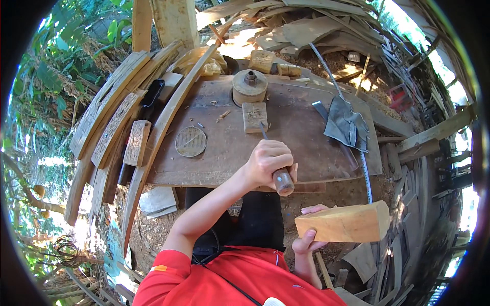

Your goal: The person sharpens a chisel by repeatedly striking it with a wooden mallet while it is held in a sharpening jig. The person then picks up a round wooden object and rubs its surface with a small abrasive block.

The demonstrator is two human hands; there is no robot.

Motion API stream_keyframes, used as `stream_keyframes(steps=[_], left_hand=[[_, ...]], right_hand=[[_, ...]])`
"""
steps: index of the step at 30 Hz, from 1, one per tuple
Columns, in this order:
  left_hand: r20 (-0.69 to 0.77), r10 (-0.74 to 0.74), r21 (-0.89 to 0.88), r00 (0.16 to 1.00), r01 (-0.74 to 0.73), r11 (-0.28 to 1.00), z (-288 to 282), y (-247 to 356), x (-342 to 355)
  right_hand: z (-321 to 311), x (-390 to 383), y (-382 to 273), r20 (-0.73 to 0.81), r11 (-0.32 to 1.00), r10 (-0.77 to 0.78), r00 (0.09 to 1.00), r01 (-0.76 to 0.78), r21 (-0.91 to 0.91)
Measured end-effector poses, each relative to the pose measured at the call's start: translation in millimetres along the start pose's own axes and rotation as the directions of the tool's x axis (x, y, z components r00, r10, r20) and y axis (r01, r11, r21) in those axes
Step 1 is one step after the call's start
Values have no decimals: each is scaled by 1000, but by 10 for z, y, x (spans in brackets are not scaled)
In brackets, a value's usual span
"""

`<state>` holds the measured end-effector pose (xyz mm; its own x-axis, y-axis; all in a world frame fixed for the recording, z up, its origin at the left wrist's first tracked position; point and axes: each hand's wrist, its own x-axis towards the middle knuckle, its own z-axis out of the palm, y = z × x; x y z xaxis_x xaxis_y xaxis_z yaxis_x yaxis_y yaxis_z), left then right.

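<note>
The wooden-handled chisel (283, 181) is clenched in the left hand (270, 161), its tip at a small wood block (253, 118) on the workbench (217, 166); the right hand (308, 238) grips a larger timber billet (344, 223). Just beyond the small wood block stands a wooden cylinder (249, 88).

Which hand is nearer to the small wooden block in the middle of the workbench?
Left. The left hand grips a chisel on the near side of the small block, blade reaching it. The right hand is farther off, lower right, holding a larger wood block.
</note>
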<state>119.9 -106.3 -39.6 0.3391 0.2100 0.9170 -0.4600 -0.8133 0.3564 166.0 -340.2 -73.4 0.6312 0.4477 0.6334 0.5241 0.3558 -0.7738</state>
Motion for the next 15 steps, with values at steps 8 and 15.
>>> stream_keyframes(steps=[8,15], left_hand=[[-26,7,23,1000,-6,1000,-24,-96,37],[-4,-109,33,994,109,994,0,-94,210]], right_hand=[[-30,-29,57,134,998,47,990,-42,-40],[22,174,-31,81,1000,-5,997,6,-17]])
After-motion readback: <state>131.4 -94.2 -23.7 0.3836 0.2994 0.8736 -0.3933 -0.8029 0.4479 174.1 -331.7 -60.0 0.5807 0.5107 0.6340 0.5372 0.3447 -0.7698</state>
